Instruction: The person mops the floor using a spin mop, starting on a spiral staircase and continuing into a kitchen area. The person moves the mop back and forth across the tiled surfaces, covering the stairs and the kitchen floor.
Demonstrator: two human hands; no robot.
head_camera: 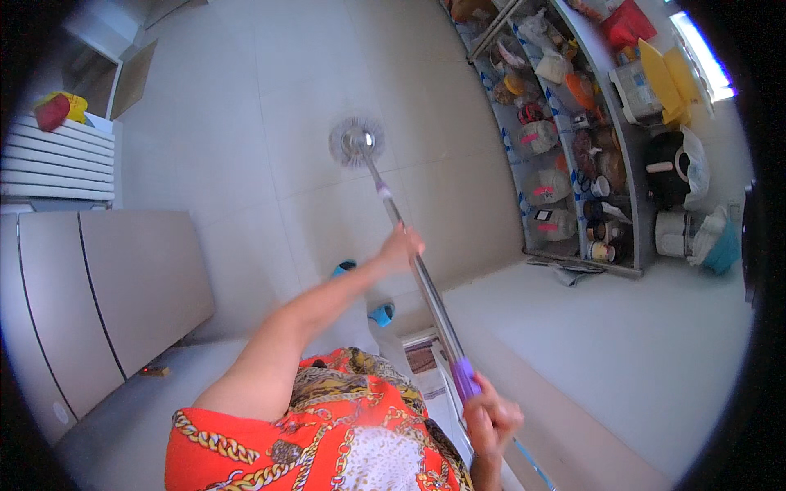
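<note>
A long-handled spin mop slants across the middle of the view, its steel pole (pixel 437 301) running from my body out to the tiled floor (pixel 319 67). My left hand (pixel 400 248) is wrapped around the pole about halfway along. Close to my body, my right hand (pixel 493 414) grips the top end by the purple handle sleeve (pixel 465 374). At the far end, the round mop head (pixel 357 142) lies over the floor with its grey fringe fanned out and blurred. Its disc is shiny.
An open shelf unit (pixel 632 153) packed with jars and bags lines the right side, with kitchen appliances on top. To the left are a white radiator (pixel 58 162) and a beige cabinet (pixel 147 276). My feet wear blue slippers (pixel 382 315).
</note>
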